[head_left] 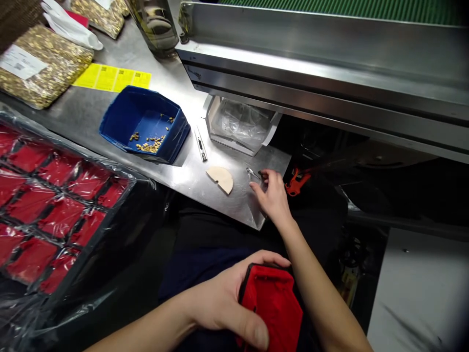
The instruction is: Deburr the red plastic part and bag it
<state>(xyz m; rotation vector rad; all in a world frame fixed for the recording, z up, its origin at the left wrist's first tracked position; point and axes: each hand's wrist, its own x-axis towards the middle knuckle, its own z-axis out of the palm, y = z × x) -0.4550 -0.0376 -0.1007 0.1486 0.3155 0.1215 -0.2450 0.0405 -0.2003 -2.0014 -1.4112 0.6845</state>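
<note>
My left hand (234,303) grips a black-edged box with a bright red lining (273,303), held low over my lap. The thumb lies across its near side and the fingers wrap round the far rim. My right hand (273,195) is at the corner of the metal table, thumb and forefinger apart. Beside its fingertips lies a small shiny metal tool, like nail clippers (252,172); whether a finger touches it is hard to tell. Left of it rest a pale half-round piece with a notch (222,179) and a slim utility knife (201,144).
A blue bin (126,112) holds small gold-coloured parts. Beyond are a yellow label strip (113,78) and bags of gold parts (44,73). A light bin with clear plastic (242,124) sits under the metal conveyor frame (311,78). Plastic-covered red pieces (62,215) fill a left crate.
</note>
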